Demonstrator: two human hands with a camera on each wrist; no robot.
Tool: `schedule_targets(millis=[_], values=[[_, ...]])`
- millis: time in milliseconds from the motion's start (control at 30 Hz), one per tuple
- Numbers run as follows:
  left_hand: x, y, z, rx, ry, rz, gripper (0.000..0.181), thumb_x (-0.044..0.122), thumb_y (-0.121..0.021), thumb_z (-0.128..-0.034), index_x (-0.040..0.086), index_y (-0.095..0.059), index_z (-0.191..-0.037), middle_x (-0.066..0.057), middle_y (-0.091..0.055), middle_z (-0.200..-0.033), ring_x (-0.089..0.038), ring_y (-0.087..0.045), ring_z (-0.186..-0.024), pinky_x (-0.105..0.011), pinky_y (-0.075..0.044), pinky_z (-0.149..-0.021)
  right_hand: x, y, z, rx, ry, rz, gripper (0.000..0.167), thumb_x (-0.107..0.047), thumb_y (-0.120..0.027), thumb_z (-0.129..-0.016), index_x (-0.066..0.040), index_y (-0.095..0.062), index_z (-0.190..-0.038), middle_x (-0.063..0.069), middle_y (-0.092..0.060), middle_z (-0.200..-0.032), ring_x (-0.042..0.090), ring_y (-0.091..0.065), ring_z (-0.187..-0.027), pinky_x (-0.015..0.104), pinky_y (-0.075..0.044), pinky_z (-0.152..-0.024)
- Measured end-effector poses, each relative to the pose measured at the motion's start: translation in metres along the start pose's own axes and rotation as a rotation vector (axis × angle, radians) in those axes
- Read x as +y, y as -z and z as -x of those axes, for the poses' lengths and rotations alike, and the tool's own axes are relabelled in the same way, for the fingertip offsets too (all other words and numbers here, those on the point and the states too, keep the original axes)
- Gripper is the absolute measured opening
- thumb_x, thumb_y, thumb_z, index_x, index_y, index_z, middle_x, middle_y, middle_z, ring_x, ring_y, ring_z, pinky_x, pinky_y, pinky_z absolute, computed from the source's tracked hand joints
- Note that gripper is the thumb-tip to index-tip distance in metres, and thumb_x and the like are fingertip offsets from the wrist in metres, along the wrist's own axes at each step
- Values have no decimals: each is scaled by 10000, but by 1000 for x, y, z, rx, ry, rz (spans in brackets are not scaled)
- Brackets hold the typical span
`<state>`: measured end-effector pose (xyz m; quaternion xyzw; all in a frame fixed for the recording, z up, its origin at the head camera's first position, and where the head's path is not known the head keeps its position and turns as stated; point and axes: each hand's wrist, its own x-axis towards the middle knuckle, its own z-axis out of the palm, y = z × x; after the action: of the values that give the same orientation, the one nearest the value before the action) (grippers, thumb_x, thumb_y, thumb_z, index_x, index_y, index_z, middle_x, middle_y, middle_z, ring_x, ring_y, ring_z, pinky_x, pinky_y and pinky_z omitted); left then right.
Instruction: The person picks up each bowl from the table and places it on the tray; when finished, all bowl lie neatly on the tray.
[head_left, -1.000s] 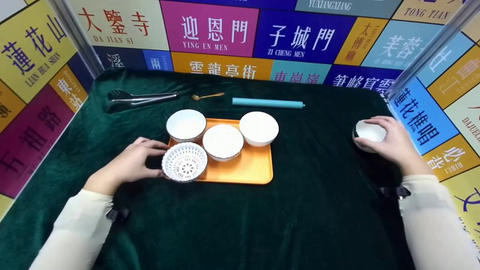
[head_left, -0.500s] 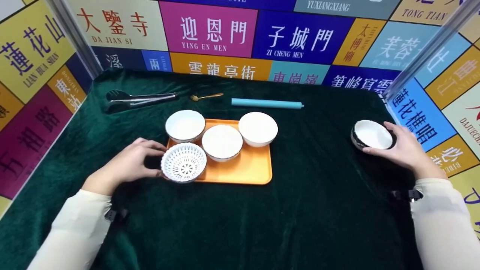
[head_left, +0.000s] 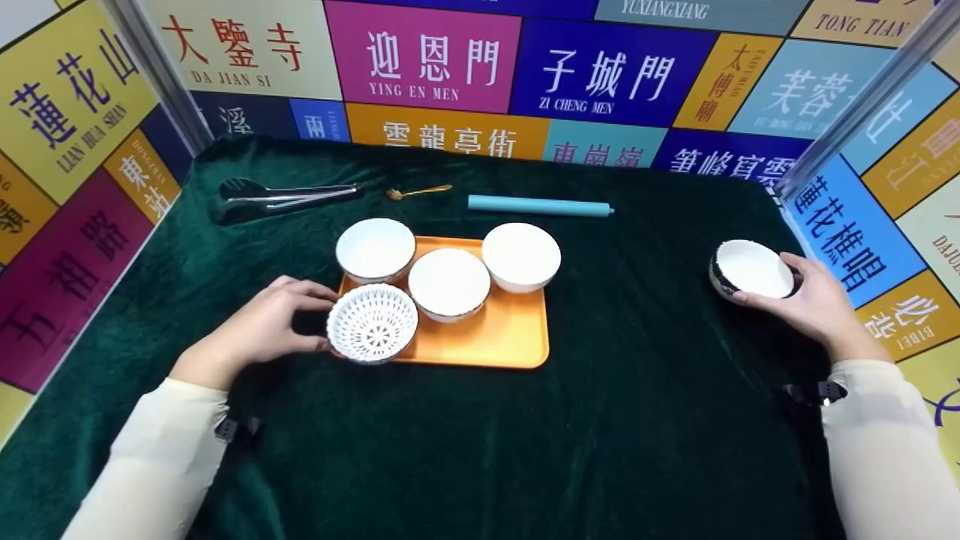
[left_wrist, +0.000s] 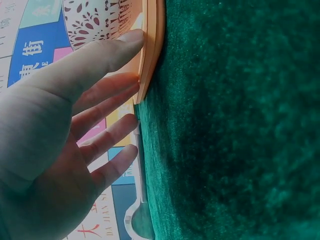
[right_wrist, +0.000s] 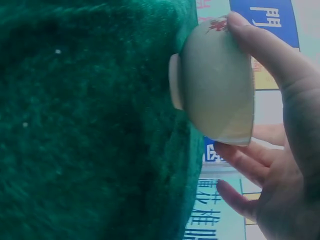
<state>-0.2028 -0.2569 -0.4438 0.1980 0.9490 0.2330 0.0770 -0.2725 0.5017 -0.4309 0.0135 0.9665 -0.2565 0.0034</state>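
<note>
My right hand (head_left: 817,304) grips a small white bowl (head_left: 754,268) from its right side, thumb on the near rim and fingers on the far one. In the right wrist view the bowl (right_wrist: 220,82) shows a pale outside with a red mark, its foot at the green cloth; whether it touches is unclear. At the tray's left end, my left hand (head_left: 281,319) is beside a white openwork bowl (head_left: 373,324). In the left wrist view its thumb and index fingertips meet the orange tray's edge (left_wrist: 153,40), the other fingers extended.
Three plain white bowls, left (head_left: 375,249), middle (head_left: 448,283) and right (head_left: 521,256), stand on the orange tray (head_left: 495,345). Behind lie tongs (head_left: 292,199), a small gold-coloured utensil (head_left: 418,192) and a turquoise rod (head_left: 540,205). Printed panels (head_left: 435,60) rise around the cloth.
My right hand has shifted its hold to the right side of the bowl, uncovering more of its inside. The bowl sits slightly farther right. My left hand has stayed at the tray.
</note>
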Motion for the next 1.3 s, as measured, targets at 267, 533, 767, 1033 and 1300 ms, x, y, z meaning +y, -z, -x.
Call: schedule_targets(millis=[267,533,767,1033,1300], values=[[3,2,-2,-12,5,-24,533,257,-864,-821,71,-720,-1299,-90,-618,-1423,-310,-495,-1284,-580,-430,-1101,-2,-5,1,52,-27,-39,1150,-578,-838,-791,40,-294,-1593,352,-343,-1561,484,-357,-1357,663,-334,-1030],[3,3,0,-15,22,-22,550,258,-866,-817,62,-713,-1308,-87,-611,-1430,-317,-487,-1308,-583,-415,-1116,-26,-13,0,91,50,-19,1168,-548,-909,-716,26,-360,-1571,322,-392,-1515,475,-373,-1347,676,-324,-1072],[5,4,0,-16,24,-19,542,257,-858,-831,64,-709,-1315,-90,-607,-1434,-320,-489,-1298,-590,-414,-1107,-59,-26,4,80,148,-50,1115,-465,-955,-686,-15,-419,-1555,278,-425,-1506,479,-395,-1370,686,-322,-1099],[6,2,-2,-22,21,-38,555,270,-857,-832,75,-703,-1328,-89,-605,-1438,-323,-484,-1306,-601,-390,-1118,-99,-46,13,102,266,-88,1031,-387,-997,-634,-29,-531,-1481,209,-502,-1462,415,-468,-1348,590,-366,-1109],[6,2,-1,-26,21,-47,563,272,-859,-833,74,-698,-1335,-89,-603,-1436,-324,-479,-1315,-610,-374,-1123,-130,-68,28,76,379,-157,996,-332,-1014,-608,-83,-571,-1465,156,-560,-1429,353,-515,-1325,94,-305,-1012]])
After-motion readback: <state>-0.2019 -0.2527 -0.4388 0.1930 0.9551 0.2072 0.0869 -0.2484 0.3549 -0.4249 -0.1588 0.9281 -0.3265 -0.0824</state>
